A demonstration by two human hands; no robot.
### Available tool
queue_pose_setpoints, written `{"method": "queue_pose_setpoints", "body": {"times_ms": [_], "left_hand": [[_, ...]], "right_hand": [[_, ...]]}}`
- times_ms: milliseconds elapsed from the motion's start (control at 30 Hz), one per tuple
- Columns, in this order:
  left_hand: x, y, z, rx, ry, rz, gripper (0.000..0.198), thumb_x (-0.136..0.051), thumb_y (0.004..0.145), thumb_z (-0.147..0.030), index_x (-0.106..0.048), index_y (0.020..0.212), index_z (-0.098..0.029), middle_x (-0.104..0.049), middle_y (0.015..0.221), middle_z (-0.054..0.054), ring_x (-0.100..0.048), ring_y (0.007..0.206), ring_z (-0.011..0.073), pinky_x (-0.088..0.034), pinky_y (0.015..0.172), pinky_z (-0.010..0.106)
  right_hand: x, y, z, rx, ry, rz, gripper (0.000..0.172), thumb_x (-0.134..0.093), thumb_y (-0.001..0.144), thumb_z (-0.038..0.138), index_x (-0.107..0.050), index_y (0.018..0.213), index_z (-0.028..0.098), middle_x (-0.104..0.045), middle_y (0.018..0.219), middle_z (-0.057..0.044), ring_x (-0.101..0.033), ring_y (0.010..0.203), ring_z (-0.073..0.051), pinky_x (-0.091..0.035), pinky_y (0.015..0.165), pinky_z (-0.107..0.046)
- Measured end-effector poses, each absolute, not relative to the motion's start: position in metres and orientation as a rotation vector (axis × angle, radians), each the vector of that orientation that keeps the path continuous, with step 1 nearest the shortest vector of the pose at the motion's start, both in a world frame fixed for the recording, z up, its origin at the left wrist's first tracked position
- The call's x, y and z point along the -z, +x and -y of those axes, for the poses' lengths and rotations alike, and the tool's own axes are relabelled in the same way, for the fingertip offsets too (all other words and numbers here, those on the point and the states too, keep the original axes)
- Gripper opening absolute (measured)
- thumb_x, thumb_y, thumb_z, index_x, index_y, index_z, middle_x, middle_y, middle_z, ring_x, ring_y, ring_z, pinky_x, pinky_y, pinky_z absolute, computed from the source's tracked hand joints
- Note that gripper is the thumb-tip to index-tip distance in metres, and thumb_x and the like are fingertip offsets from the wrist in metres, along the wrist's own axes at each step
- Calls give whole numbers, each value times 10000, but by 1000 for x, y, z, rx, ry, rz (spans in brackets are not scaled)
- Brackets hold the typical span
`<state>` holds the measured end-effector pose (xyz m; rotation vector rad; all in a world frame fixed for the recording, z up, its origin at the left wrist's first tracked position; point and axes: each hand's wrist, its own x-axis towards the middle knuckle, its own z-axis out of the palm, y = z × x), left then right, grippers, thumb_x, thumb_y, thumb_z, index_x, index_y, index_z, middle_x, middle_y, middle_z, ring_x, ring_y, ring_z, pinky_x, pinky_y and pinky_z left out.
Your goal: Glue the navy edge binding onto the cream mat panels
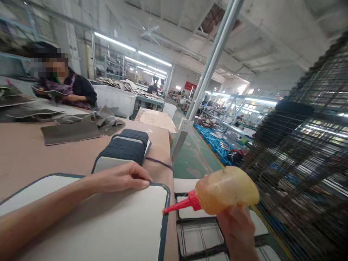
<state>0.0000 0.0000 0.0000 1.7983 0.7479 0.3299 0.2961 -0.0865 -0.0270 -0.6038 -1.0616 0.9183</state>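
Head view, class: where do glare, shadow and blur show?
Head view: glare whitens the tube lights overhead; head view: soft shadow falls on the white panel beside the left forearm; head view: the wire rack at right is streaked with blur, while the squeeze bottle looks clearer.

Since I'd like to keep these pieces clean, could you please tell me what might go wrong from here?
The red nozzle is at the dark border, so a hard squeeze of the bottle by the right grip could smear the white panel. Drips might land on the pale panels beyond the table edge. The left grip, near the border, could get smudged.
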Motion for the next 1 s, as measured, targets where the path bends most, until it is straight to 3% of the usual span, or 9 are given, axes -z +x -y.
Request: {"method": "queue_pose_setpoints", "body": {"times_ms": [200,433,700,867,1000], "left_hand": [[7,-3,-5,-378,1662,-822,271,-617,812,-413,-764,792,-187,-653,670,19,-527,594,146,-358,534,190],[16,-3,-9,-398,1554,-839,268,-645,794,-433,-773,805,-198,-709,686,51,-609,551,184,-392,482,225],[15,-4,-9,-444,1508,-866,295,-690,747,-443,-794,823,-177,-718,690,78,-646,569,219,-443,467,244],[13,-5,-8,-456,1476,-873,296,-720,709,-458,-794,780,-180,-713,656,74,-634,534,214,-467,461,258],[17,-8,-9,-444,1461,-908,301,-682,754,-447,-787,819,-172,-732,685,64,-614,507,173,-440,458,231]], "right_hand": [[24,291,87,-938,-622,1034,452,-800,630,439,-703,1046,290,-740,955,-78,-702,878,-343,-517,891,-564],[29,294,86,-952,-641,980,493,-802,617,416,-693,1075,271,-744,827,-75,-705,854,-357,-529,853,-593],[31,294,88,-953,-643,988,571,-805,631,401,-642,1166,284,-731,1039,-87,-682,973,-353,-507,913,-582],[28,292,89,-983,-639,1037,560,-793,627,437,-650,1146,282,-746,958,-84,-700,914,-337,-536,881,-549],[22,290,93,-970,-666,1064,529,-801,603,443,-677,1087,271,-747,863,-86,-717,722,-312,-587,779,-502]]}}
